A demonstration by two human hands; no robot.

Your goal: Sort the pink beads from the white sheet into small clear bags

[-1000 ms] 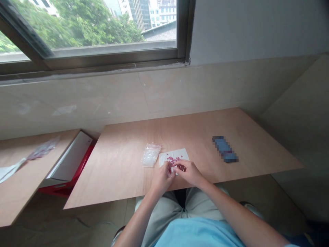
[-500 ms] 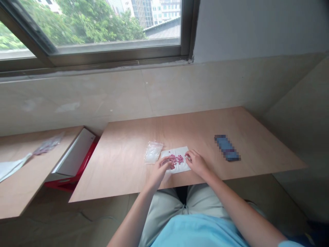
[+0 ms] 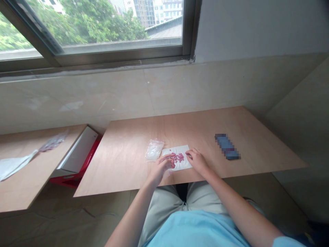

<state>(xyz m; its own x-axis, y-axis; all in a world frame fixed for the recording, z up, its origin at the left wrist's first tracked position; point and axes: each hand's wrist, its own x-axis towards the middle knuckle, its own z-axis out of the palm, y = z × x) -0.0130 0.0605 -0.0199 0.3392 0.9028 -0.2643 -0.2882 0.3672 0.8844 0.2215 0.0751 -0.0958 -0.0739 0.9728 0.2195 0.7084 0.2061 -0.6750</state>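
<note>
A small heap of pink beads [image 3: 178,157] lies on a white paper sheet [image 3: 183,162] on the pale wooden tabletop [image 3: 205,127]. My left hand [image 3: 161,168] is curled at the sheet's near left corner, its fingertips close to the beads. My right hand [image 3: 197,162] rests at the sheet's right side, its fingertips drawn together. Anything small in either hand is too tiny to make out. Just left of the sheet lies a clear zip bag [image 3: 154,150] holding something whitish.
A blue rectangular object [image 3: 227,146], blurred out, lies to the right on the tabletop. At the left stand a lower wooden board [image 3: 38,168] with a white sheet and a clear bag, and a white box [image 3: 78,151] in a red frame. Tiled wall and a window lie beyond.
My hands have moved apart from their position together over the beads. The right hand is now at the sheet's right side. The whole scene has shifted slightly in view with my head.
</note>
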